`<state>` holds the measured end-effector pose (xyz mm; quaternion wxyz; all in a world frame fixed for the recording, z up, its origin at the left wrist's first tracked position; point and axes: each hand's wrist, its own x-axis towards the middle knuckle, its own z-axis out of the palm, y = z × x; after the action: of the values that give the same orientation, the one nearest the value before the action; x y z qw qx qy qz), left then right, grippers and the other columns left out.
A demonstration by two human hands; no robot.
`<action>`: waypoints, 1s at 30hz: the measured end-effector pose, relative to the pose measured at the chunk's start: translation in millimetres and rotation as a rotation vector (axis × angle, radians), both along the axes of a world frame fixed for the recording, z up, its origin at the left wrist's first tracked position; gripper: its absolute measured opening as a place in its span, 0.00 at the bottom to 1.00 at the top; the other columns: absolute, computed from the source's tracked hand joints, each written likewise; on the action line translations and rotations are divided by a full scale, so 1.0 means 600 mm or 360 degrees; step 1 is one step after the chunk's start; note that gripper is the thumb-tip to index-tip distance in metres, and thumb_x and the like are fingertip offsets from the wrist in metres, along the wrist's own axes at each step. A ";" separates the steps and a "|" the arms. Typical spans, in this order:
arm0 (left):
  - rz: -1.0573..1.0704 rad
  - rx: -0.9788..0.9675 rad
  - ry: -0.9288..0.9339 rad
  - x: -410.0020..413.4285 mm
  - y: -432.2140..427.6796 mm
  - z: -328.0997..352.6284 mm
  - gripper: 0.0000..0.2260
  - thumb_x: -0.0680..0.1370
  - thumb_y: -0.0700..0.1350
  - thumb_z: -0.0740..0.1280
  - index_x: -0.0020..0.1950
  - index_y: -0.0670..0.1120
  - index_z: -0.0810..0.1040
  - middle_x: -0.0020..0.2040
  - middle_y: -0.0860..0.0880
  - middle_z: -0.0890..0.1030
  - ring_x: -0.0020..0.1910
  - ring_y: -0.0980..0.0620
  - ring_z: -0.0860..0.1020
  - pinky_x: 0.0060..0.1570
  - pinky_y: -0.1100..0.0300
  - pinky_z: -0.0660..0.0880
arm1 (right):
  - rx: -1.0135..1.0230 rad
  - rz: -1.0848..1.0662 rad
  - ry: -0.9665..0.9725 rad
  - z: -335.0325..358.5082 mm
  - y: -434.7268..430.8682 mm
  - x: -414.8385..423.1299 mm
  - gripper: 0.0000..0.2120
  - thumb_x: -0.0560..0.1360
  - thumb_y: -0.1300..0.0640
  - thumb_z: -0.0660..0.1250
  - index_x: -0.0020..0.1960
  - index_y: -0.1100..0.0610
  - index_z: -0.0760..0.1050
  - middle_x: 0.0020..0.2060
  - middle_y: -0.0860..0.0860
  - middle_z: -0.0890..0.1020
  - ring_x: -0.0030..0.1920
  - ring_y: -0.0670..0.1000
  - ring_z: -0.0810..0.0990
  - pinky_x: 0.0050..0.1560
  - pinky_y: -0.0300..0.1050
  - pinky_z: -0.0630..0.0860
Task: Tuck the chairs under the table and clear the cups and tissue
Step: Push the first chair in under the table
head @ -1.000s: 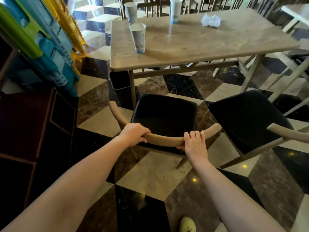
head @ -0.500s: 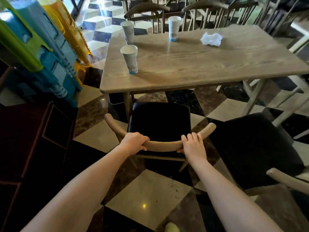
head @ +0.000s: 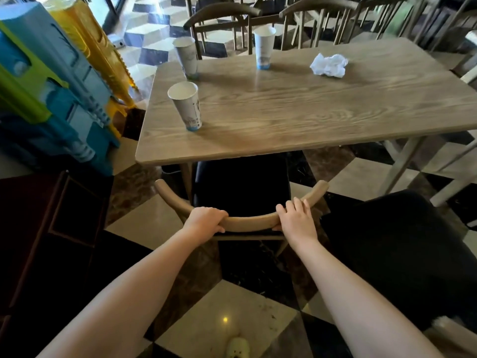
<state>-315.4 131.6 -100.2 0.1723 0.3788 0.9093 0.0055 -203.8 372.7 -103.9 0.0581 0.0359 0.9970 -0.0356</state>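
- Marble-patterned floor tiles in black, brown and cream (head: 227,306) are seen beneath everything, laid in a diamond pattern.
- A rectangular light wood-grain table (head: 309,112) is seen from above, filling the upper middle of the view.
- Stacked plastic furniture in blue, green and yellow (head: 59,81) is placed to the left of the table, just beside its left edge.
- A second black-cushioned chair (head: 387,249) is seen at the right, standing out from the table and only partly in view.
- A black-cushioned chair with a curved light wooden back rail (head: 245,222) is positioned at the near left side of the table; the front of its seat is covered by the tabletop edge, while the back rail is clear of the table.
- The left hand (head: 204,222) is closed around the left part of the rail, fingers wrapped over the top.
- The right hand (head: 296,220) is closed on the right part of the rail, fingers laid over the top and the thumb underneath.
- Three tall white paper cups with blue bases are standing upright on the table: one near the front left corner (head: 187,107), one at the back left edge (head: 187,58) and one at the back middle (head: 263,47).
- A crumpled white tissue (head: 329,65) is lying on the table, to the right of the back middle cup and apart from it.
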 end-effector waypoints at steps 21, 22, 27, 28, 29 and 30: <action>-0.0280 -0.0087 0.0149 -0.020 0.083 0.008 0.18 0.79 0.55 0.61 0.65 0.46 0.69 0.58 0.47 0.79 0.56 0.46 0.79 0.49 0.53 0.75 | -0.0032 -0.0053 -0.0312 0.012 0.086 -0.058 0.25 0.78 0.56 0.60 0.72 0.58 0.57 0.72 0.63 0.59 0.76 0.63 0.46 0.75 0.62 0.43; -0.0275 -0.0073 0.0163 -0.020 0.087 0.008 0.18 0.79 0.55 0.61 0.64 0.46 0.69 0.58 0.47 0.80 0.55 0.46 0.79 0.48 0.53 0.75 | -0.0040 -0.0084 -0.0332 0.013 0.088 -0.060 0.25 0.78 0.54 0.61 0.71 0.58 0.57 0.73 0.63 0.57 0.76 0.63 0.45 0.75 0.62 0.43; -0.0209 -0.0022 0.0178 -0.014 0.094 0.003 0.16 0.78 0.54 0.62 0.62 0.47 0.70 0.54 0.48 0.80 0.52 0.47 0.80 0.44 0.55 0.75 | -0.0081 -0.0358 -0.0214 0.002 0.067 -0.051 0.30 0.76 0.64 0.61 0.74 0.59 0.52 0.76 0.63 0.43 0.76 0.62 0.37 0.76 0.60 0.45; -0.0186 -0.0004 0.0166 -0.011 0.093 0.004 0.16 0.78 0.53 0.63 0.62 0.47 0.71 0.54 0.47 0.80 0.52 0.47 0.80 0.45 0.54 0.75 | -0.0134 -0.0448 -0.0135 -0.002 0.054 -0.046 0.31 0.76 0.65 0.60 0.75 0.60 0.51 0.76 0.62 0.42 0.76 0.62 0.37 0.76 0.59 0.46; -0.0157 0.0026 0.0157 -0.009 0.092 0.004 0.16 0.78 0.53 0.63 0.63 0.47 0.71 0.55 0.47 0.80 0.53 0.46 0.80 0.47 0.54 0.75 | -0.0198 -0.0532 -0.0061 -0.006 0.039 -0.041 0.32 0.76 0.65 0.61 0.75 0.61 0.49 0.76 0.62 0.41 0.76 0.61 0.37 0.77 0.57 0.46; -0.0123 0.0065 0.0154 -0.005 0.091 0.002 0.16 0.78 0.52 0.63 0.63 0.47 0.71 0.55 0.47 0.80 0.54 0.46 0.79 0.50 0.53 0.75 | -0.0265 -0.0604 -0.0015 -0.009 0.024 -0.035 0.34 0.76 0.64 0.62 0.76 0.62 0.47 0.76 0.62 0.40 0.76 0.61 0.37 0.77 0.56 0.47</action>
<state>-318.2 186.0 -98.8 0.1206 0.4168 0.9010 -0.0009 -224.6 386.9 -109.1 0.0576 0.2183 0.9657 -0.1282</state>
